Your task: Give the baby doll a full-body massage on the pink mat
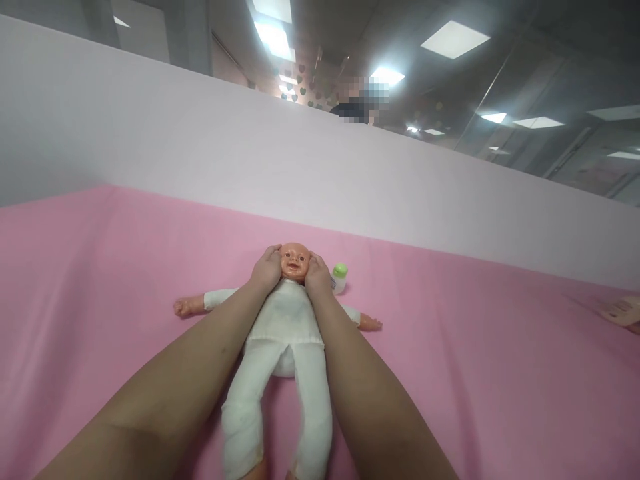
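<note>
A baby doll in a white cloth body lies on its back, its arms spread to both sides and its feet toward me. My left hand cups the left side of its head, fingers pressed along the cheek and temple. On the opposite side my right hand cups the head the same way, so the hard plastic face shows between my palms. Some fingertips are hidden beside the head. Just right of my right hand stands a small pale bottle with a green cap, partly covered by that hand.
Pink cloth with soft folds covers the surface under the doll. A low white wall runs along the back. At the far right edge lies a beige slotted object, partly cut off. Beyond the wall are glass and ceiling lights.
</note>
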Motion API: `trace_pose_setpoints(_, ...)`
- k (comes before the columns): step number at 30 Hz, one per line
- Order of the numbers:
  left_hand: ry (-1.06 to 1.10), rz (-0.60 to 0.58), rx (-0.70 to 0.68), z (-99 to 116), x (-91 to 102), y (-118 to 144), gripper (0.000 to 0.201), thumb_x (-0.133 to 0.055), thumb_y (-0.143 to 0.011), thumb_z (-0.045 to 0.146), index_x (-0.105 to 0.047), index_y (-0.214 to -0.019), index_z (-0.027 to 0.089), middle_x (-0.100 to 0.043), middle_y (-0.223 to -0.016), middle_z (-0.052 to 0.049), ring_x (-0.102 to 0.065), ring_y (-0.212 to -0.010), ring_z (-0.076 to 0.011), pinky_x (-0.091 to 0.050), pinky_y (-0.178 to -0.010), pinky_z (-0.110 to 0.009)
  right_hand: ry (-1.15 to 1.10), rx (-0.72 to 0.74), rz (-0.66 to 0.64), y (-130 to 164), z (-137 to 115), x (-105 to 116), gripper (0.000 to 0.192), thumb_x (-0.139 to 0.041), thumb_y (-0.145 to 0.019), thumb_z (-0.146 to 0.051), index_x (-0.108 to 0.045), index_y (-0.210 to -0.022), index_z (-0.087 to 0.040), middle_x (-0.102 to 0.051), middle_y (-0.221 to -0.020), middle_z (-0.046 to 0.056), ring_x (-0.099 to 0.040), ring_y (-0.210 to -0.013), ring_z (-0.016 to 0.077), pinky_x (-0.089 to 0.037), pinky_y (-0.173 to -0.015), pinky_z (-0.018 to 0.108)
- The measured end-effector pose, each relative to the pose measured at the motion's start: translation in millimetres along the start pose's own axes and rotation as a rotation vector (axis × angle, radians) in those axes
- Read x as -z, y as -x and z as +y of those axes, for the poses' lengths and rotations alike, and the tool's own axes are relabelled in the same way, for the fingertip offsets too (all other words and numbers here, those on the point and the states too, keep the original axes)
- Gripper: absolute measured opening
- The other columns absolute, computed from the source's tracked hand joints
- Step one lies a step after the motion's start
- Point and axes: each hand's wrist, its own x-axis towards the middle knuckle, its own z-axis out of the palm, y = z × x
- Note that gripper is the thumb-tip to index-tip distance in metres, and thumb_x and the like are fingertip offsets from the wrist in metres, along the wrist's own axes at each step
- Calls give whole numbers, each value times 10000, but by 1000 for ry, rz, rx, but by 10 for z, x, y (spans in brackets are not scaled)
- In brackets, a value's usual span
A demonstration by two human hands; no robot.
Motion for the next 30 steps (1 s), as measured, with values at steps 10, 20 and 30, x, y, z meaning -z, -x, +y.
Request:
trace_pose_setpoints(10,-411,-35,-267,70,307,422,376,-348,-981,312,-679,-1103,184,-718,-1171,-144,-650,-1112,-302,-471,-972,-417,264,66,-75,349,-206,306,356,-409,-998,-436,-643,-1166,-227,-734,-1034,83,-668,-1001,251,-483,-943,382)
trace_pose_setpoints(20,-341,-184,-255,67,359,366,497,-650,-831,561,-663,-1192,219,-739,-1145,-83,-696,-994,-268,-528,-833,-339,265,-54,-200,340,-365,370,706,-737,-727,-687,-552,-1225,-222,-722,-1048,67,-685,-960,238,-522,-862,370)
trace_pose_setpoints(30,-333,-215,-213,45,406,296,508,-643,-841,568,-673,-1219,230,-757,-1177,-69,-697,-1076,-296,-515,-911,-361,239,-21,-118,321,-337,315,627,-785,-694,-647,-604,-1127,-230,-734,-1034,55,-689,-942,222,-537,-838,347)
